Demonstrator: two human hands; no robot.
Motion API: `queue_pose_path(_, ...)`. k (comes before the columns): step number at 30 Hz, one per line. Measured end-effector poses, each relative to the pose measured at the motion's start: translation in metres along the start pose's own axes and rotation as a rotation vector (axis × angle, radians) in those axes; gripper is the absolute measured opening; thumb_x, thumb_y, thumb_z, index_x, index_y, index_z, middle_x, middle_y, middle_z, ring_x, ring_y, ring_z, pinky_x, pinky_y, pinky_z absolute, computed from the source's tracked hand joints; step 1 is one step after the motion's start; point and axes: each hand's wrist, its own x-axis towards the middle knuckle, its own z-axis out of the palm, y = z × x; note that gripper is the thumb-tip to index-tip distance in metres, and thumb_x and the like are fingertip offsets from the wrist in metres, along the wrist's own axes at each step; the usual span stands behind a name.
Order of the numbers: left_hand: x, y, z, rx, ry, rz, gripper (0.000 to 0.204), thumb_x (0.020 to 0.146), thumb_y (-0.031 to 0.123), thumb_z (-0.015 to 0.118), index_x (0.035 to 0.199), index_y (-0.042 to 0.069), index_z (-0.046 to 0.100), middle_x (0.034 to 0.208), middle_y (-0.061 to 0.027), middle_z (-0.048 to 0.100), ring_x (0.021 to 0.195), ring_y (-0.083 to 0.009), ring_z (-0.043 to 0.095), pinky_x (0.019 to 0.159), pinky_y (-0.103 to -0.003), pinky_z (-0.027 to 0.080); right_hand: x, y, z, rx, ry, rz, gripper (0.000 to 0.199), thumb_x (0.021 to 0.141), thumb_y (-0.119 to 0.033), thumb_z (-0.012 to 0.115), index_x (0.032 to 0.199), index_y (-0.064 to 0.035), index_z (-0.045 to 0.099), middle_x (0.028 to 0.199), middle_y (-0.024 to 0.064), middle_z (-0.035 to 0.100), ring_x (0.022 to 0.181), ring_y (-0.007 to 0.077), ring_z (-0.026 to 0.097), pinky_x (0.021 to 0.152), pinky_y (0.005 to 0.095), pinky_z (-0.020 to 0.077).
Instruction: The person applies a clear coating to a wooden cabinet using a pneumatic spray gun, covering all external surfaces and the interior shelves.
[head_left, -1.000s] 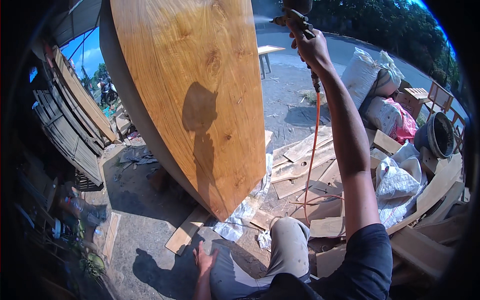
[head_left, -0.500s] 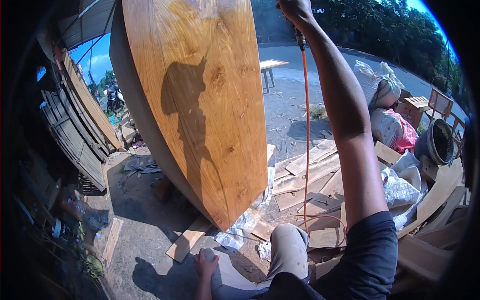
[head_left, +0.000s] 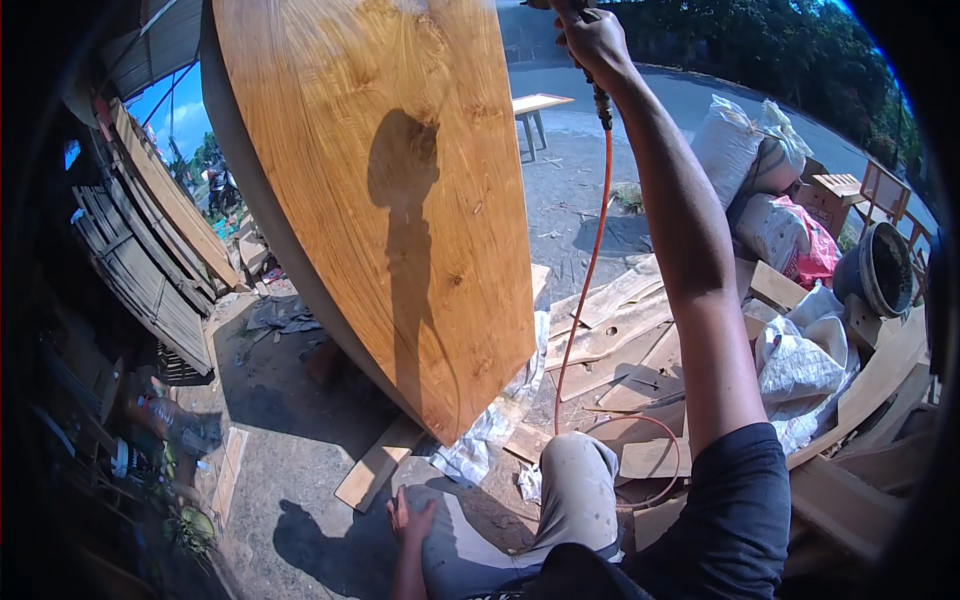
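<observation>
The raised right hand [head_left: 590, 40] grips a spray tool [head_left: 600, 100] trailing an orange hose [head_left: 580, 300], just right of the glossy upright wooden slab [head_left: 380, 180].

wooden slab [head_left: 380, 200]: glossy, smooth | hose [head_left: 585, 290]: orange rubber

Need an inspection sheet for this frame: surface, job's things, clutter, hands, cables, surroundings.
Surface: gravel ground, sunlit, shadows across it.
Job's things: large wooden slab standing tilted, glossy, its low end on white sheeting; tool at top edge, mostly cut off.
Clutter: offcut planks, white sacks, bucket.
Hands: right hand raised, closed on the tool's grip; left hand flat on the thigh, holding nothing.
Cables: orange hose hanging from the tool, looping on the planks.
Surroundings: stacked timber left, small table, trees behind.
</observation>
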Motion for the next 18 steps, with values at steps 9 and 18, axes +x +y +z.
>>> queue_pose_path(9,0.003,0.012,-0.01,0.02,-0.03,0.023,0.09,0.075,0.049,0.082,0.15,0.019,0.044,0.145,-0.0293,0.046,0.135,-0.0446,0.045,0.109,-0.051,0.042,-0.104,0.084,-0.023,-0.024,-0.143,0.14,0.063,0.095,-0.062,0.061,0.088,-0.0001,0.069,0.065,0.0042,0.061,0.048,0.0084,0.051,0.043,0.0273,0.04)
queue_pose_path(18,-0.002,0.019,-0.015,-0.018,-0.012,0.056,0.086,0.075,0.043,0.084,0.147,0.019,0.044,0.143,-0.0289,0.046,0.132,-0.0455,0.047,0.105,-0.051,0.044,-0.203,0.17,-0.026,-0.058,-0.181,0.381,0.061,0.095,-0.059,0.063,0.088,0.0007,0.07,0.06,0.004,0.059,0.044,0.0092,0.05,0.042,0.0285,0.0378)
